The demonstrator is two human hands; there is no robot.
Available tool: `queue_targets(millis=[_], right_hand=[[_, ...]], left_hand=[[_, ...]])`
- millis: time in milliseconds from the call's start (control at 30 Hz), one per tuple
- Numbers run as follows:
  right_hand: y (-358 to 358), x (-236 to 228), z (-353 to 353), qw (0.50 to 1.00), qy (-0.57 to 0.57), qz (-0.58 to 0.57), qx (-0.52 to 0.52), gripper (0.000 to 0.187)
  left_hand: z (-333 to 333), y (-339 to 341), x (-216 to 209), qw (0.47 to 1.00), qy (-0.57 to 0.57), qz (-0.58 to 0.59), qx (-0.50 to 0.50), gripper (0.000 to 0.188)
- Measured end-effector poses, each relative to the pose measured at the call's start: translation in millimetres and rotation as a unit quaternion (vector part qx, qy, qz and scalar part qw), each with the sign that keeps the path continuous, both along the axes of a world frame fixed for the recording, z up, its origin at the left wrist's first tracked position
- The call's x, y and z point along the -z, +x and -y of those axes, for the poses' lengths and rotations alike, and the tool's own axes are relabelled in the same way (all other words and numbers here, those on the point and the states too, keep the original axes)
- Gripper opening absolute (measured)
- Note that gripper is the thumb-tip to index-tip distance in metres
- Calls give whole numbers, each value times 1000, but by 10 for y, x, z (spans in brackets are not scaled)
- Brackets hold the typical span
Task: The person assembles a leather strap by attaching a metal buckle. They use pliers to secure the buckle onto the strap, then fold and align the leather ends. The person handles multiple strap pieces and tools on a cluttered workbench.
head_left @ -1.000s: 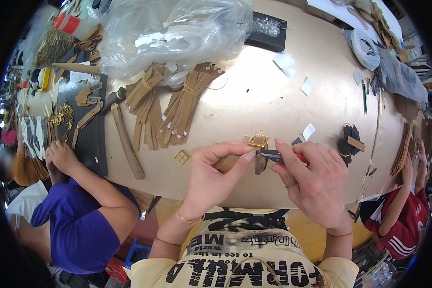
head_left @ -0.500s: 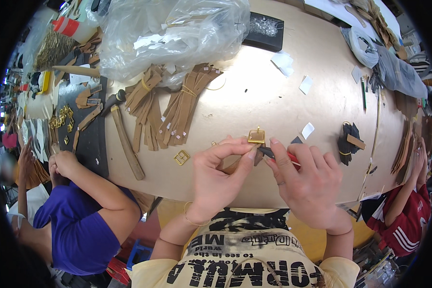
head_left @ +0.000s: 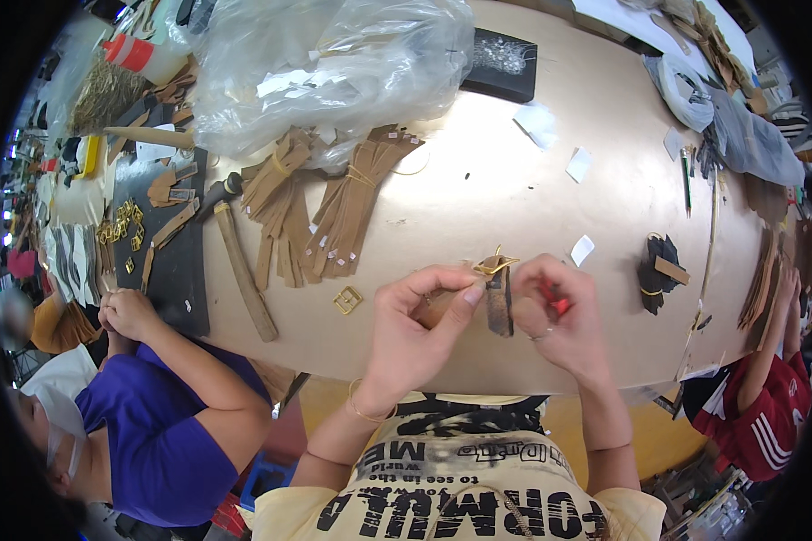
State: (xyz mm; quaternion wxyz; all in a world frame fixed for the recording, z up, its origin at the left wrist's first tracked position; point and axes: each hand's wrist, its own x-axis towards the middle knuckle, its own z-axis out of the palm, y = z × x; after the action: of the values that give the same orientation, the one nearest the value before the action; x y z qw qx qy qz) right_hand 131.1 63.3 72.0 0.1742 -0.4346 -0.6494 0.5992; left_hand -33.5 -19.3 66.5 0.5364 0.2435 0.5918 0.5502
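Observation:
Pinched between the thumb and fingers of my left hand [head_left: 415, 329] is a gold buckle [head_left: 498, 264], held above the table and tilted, its prong pointing away. A dark, narrow leather strap [head_left: 500, 311] hangs from the buckle toward me. Close by on the right, my right hand [head_left: 564, 316] is curled round a red-handled tool [head_left: 557, 305], which looks like pliers; motion blurs it and its jaws are hidden. To the left of my left hand, another gold buckle [head_left: 347, 300] lies flat on the table.
Bundled brown leather straps [head_left: 356, 203], a hammer [head_left: 244, 270] and a large clear plastic bag [head_left: 334, 72] lie left and far. A black strap bundle [head_left: 660, 275] lies right. Co-workers sit both sides: a purple sleeve [head_left: 180, 433] left, a red sleeve [head_left: 767, 415] right.
My right hand has drawn the tool back from the buckle and curled inward. The buckle has tipped, and the strap beneath it now shows.

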Motion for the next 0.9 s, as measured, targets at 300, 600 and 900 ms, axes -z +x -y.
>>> queue_targets(millis=[300,600,900], right_hand=[[-115,18,75,991,113,-62,-23,10],[-186,-55,362,901,-235,-305,199,27],[-260,25,441,814,-348,-398,240,21]], left_hand=[[-3,110,-38,998,47,24,-26,12],[3,187,-190,970,61,237,14,16],[28,220,-121,937,119,326,-30,15]])
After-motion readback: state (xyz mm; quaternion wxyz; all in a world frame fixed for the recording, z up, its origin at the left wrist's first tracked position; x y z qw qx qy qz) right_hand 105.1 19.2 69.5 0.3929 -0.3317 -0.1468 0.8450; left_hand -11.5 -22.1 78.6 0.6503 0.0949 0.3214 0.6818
